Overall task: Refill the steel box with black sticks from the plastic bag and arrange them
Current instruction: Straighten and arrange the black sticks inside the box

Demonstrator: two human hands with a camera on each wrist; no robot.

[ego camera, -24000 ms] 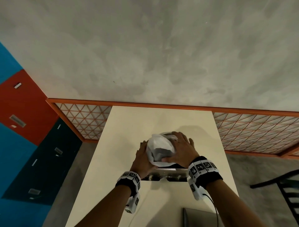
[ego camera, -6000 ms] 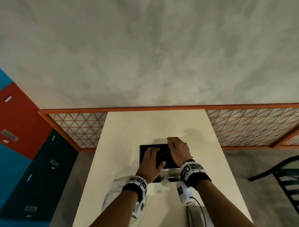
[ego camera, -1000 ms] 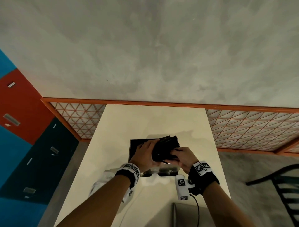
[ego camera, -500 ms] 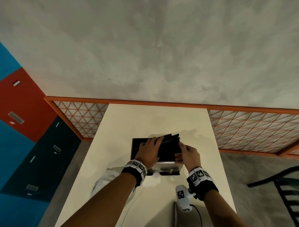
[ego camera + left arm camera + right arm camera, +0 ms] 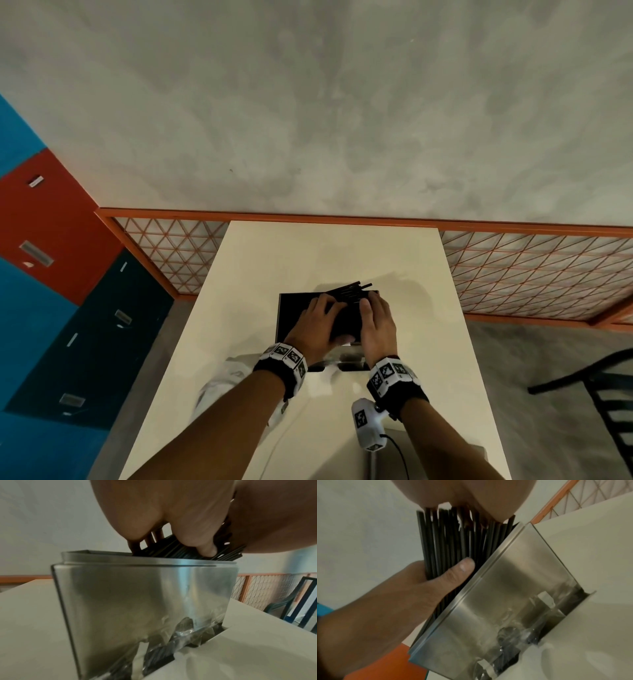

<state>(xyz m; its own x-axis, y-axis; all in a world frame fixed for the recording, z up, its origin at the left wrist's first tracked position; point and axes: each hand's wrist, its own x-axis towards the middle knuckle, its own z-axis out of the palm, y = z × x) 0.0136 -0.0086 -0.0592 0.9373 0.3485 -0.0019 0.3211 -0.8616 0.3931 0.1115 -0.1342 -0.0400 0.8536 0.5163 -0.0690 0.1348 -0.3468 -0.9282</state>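
The head camera looks steeply down from above at the table (image 5: pixel 342 253). Each wrist camera sits low and very close beside the steel box (image 5: pixel 145 595), looking up along its near wall. All three share the box and black sticks (image 5: pixel 453 540).

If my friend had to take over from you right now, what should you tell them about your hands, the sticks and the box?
Left hand: its grip is round the near end of the black sticks, thumb under the bundle.
Right hand: fingers curled on the bundle's right side.
Steel box: upright on the table, top open. The bundle lies slanted across the rim, far ends poking past the back edge.
Plastic bag: on the table near the left forearm.
Done: sticks out of the bag.
Left: lower them in and level them.
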